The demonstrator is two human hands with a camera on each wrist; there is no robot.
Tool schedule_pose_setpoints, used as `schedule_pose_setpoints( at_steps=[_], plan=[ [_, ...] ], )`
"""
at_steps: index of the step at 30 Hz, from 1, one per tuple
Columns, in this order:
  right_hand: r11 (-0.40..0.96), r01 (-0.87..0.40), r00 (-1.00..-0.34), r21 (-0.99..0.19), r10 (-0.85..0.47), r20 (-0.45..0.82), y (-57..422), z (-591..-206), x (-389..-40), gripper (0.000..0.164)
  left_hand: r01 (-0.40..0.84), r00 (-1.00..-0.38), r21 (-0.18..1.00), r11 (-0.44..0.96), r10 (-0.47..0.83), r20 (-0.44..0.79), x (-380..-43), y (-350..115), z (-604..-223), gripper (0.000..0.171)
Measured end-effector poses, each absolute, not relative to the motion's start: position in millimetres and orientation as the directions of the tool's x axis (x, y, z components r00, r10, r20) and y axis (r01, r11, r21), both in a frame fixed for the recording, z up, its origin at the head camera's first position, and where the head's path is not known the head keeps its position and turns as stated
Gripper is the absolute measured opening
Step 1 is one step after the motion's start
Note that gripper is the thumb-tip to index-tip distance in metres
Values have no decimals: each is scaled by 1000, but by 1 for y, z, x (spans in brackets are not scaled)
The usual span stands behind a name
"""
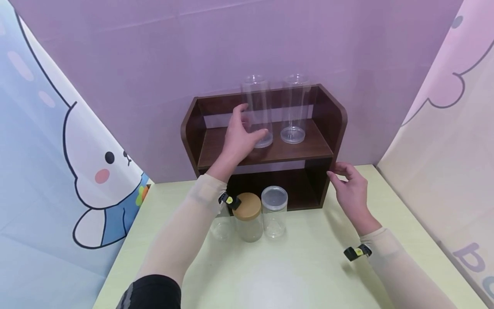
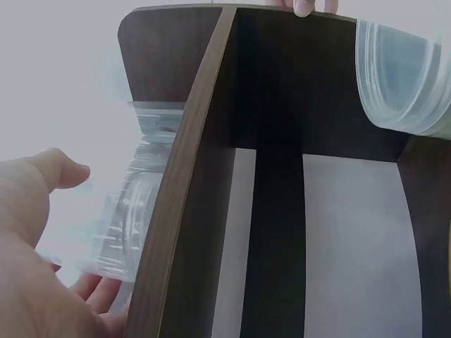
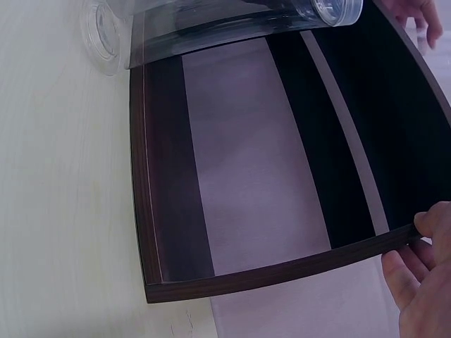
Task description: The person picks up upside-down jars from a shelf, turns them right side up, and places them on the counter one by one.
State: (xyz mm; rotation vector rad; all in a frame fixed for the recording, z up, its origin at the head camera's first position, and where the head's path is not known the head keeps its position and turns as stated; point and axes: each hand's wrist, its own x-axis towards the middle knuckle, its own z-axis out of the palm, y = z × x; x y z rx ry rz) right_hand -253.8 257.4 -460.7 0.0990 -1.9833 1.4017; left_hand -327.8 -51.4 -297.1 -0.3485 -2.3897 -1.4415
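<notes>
A dark brown two-tier shelf (image 1: pixel 329 113) stands on the table against the curtain. Two tall clear jars are on its upper board: a left jar (image 1: pixel 263 107) and a right jar (image 1: pixel 296 101). My left hand (image 1: pixel 237 139) reaches to the left jar with thumb and fingers spread beside it. In the left wrist view the thumb (image 2: pixel 67 170) stands off the clear wall, while the other fingers pass behind the jar, partly hidden. My right hand (image 1: pixel 352 189) pinches the shelf's right side panel at its front edge, thumb (image 3: pixel 428 222) on one face and fingers on the other.
In front of the lower tier stand a jar with a tan lid (image 1: pixel 248 207), a clear-lidded jar (image 1: pixel 274 214) and another clear jar (image 1: pixel 221 227) partly behind my left wrist. The pale table (image 1: pixel 301 266) lies between printed curtains at both sides.
</notes>
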Motion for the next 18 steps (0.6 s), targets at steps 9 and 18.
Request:
schedule_pose_setpoints(
  at_steps=[9, 18],
  plan=[
    [420, -434, -759, -797, 306, 574, 262, -465, -257, 19, 430, -898, 807, 404, 97, 430, -309, -59, -302, 93],
    [442, -412, -762, -797, 312, 567, 262, -465, -258, 20, 432, -900, 817, 382, 133, 414, -292, -63, -303, 94]
  ],
)
